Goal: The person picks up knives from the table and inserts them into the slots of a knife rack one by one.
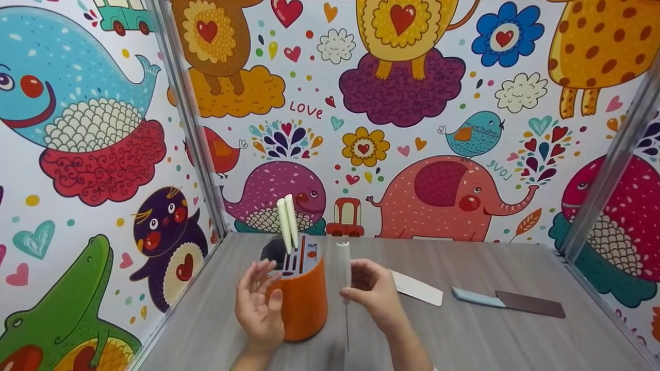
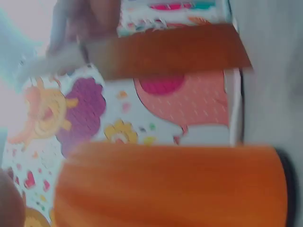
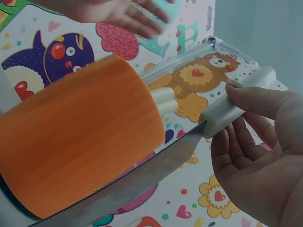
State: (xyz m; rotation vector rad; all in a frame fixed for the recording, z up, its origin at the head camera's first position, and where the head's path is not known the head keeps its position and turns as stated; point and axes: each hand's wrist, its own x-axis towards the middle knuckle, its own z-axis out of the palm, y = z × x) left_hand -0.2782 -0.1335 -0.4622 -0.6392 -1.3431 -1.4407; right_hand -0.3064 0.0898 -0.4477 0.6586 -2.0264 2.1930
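Observation:
My right hand (image 1: 379,293) pinches the white handle (image 1: 344,268) of a kitchen knife between thumb and fingers. The handle points up and the blade (image 3: 142,182) hangs down, just right of an orange knife block (image 1: 304,304). In the left wrist view the broad blade (image 2: 170,52) looks orange. Two pale handles (image 1: 286,221) stick up from the block's slotted top. My left hand (image 1: 258,309) is at the block's left, fingers spread and holding nothing; the right wrist view shows the left hand (image 3: 118,14) apart from the block.
A cleaver (image 1: 531,303) with a light blue handle and dark blade lies on the grey table (image 1: 479,345) at the right. A pale flat blade (image 1: 420,288) lies behind my right hand, partly hidden by it. Cartoon-printed walls (image 1: 330,103) stand at the back and sides.

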